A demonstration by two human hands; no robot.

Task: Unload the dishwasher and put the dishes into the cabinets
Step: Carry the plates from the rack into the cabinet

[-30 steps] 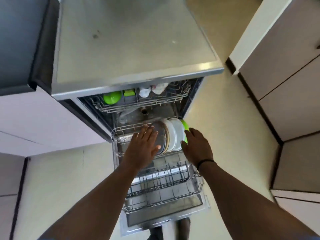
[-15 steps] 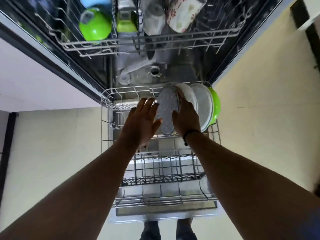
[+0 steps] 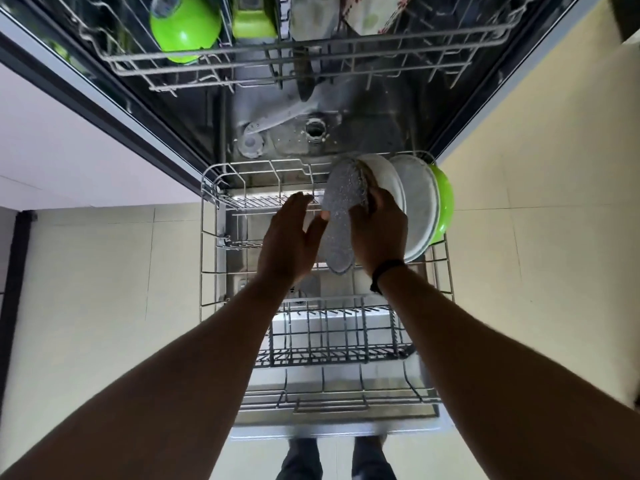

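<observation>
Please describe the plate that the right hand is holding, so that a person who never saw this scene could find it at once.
Look at the pulled-out lower rack of the open dishwasher, at its far right corner where plates stand on edge in a row. The speckled grey plate is the leftmost, in the grip of the right hand; its neighbours are white plates and a green one.

Speckled grey plate (image 3: 341, 216), white plates (image 3: 415, 206), lime-green bowl (image 3: 183, 24), floral mug (image 3: 370, 12)

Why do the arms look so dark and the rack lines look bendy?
Head view: light from the pale floor leaves the arms in shade; the wide lens bows the lower rack and stretches the arms at the edges; the upper rack looks slightly smeared; the speckled plate in the right hand stays sharp.
</observation>
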